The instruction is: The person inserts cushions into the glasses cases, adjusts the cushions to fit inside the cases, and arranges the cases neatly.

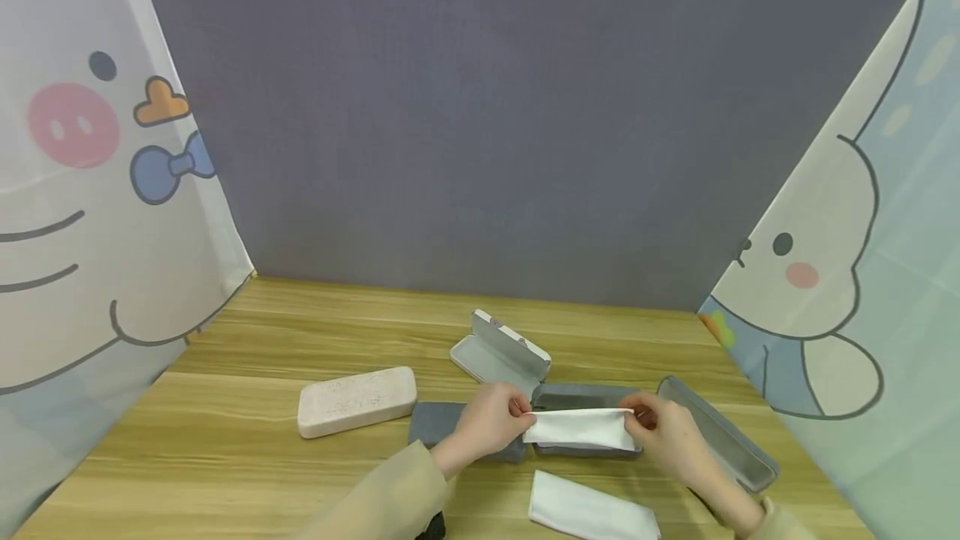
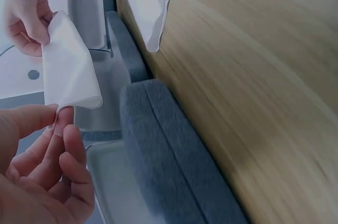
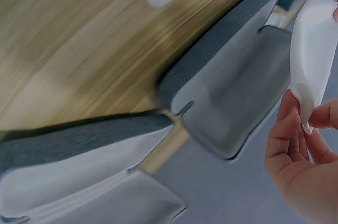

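A folded white cloth (image 1: 577, 428) is stretched between both hands, held up over an open grey glasses case (image 1: 585, 392). My left hand (image 1: 489, 422) pinches its left end between thumb and index finger. At the other end, my right hand (image 1: 670, 437) pinches a corner, seen close up in the right wrist view. The case's pale grey inside (image 3: 237, 94) shows nothing in it in that view. A second folded white cloth (image 1: 592, 510) lies on the wooden table, nearer to me. Beneath my left hand is another blue-grey glasses case (image 2: 158, 145), partly hidden in the head view.
An open grey glasses case (image 1: 720, 432) lies by my right forearm. Behind the hands stands an open case with a white patterned lid (image 1: 517, 340). A speckled off-white case (image 1: 357, 402) rests shut on the left. A dark grey panel (image 1: 480, 123) borders the table's back.
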A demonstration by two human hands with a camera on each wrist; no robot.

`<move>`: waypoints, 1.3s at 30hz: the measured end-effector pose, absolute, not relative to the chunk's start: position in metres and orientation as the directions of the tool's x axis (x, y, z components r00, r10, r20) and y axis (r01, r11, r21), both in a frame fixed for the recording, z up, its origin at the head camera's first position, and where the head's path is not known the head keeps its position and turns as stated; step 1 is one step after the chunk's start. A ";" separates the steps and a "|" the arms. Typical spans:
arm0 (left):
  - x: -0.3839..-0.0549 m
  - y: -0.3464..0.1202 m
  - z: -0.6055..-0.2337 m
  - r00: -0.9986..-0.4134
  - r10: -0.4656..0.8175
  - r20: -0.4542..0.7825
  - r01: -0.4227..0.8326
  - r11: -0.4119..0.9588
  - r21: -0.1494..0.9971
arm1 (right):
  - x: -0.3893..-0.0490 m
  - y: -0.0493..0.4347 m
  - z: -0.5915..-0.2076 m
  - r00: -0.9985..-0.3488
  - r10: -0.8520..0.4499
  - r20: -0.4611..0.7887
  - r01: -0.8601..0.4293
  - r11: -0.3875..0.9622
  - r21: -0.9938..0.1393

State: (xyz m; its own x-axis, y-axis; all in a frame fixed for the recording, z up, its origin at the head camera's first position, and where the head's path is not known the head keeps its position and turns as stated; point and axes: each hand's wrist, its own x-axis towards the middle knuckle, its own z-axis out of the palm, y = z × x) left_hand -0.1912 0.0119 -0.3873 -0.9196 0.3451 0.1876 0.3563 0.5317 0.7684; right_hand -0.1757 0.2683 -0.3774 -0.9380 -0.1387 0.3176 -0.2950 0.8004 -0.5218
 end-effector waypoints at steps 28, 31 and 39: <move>-0.206 0.057 -0.411 -0.957 0.184 0.224 0.288 0.698 0.656 | -0.197 0.290 -0.396 -0.967 -0.131 0.221 -0.217 0.874 -0.434; -0.206 0.060 -0.413 -0.957 0.185 0.225 0.288 0.713 0.639 | -0.199 0.289 -0.398 -0.964 -0.129 0.233 -0.220 0.880 -0.421; -0.206 0.063 -0.420 -0.958 0.157 0.239 0.275 0.743 0.610 | -0.203 0.286 -0.403 -0.962 -0.150 0.227 -0.237 0.874 -0.424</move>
